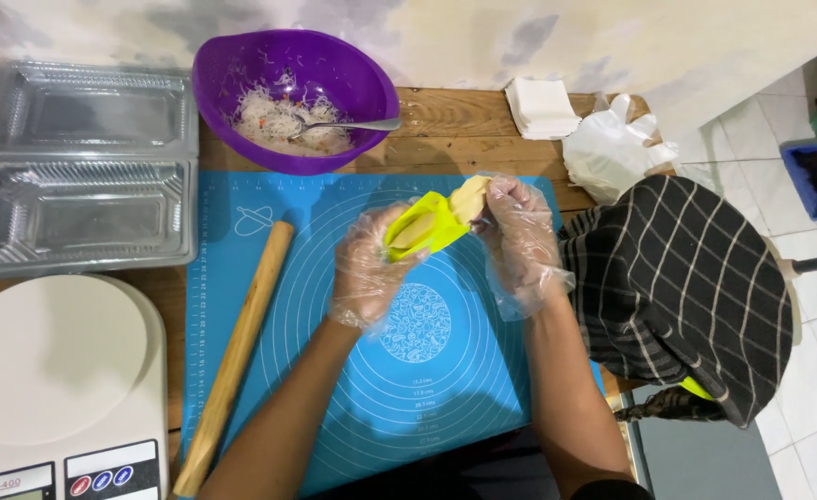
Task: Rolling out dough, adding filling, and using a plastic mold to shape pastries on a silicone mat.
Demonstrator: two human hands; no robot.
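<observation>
Above the blue mat's [483, 370] far edge, the gloved left hand [367, 268] cups a yellow-green dumpling press [427, 225], its long axis slanting up toward the right hand [520, 243], whose fingers pinch the pale dough [470, 197] at its tip. Behind, the purple bowl [242, 69] holds noodle filling [274, 123] and a spoon [348, 124].

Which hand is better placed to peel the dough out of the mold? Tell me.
Right, probably. The right hand already pinches the dough at the open end, while the left hand cradles the yellow-green mold.
</observation>
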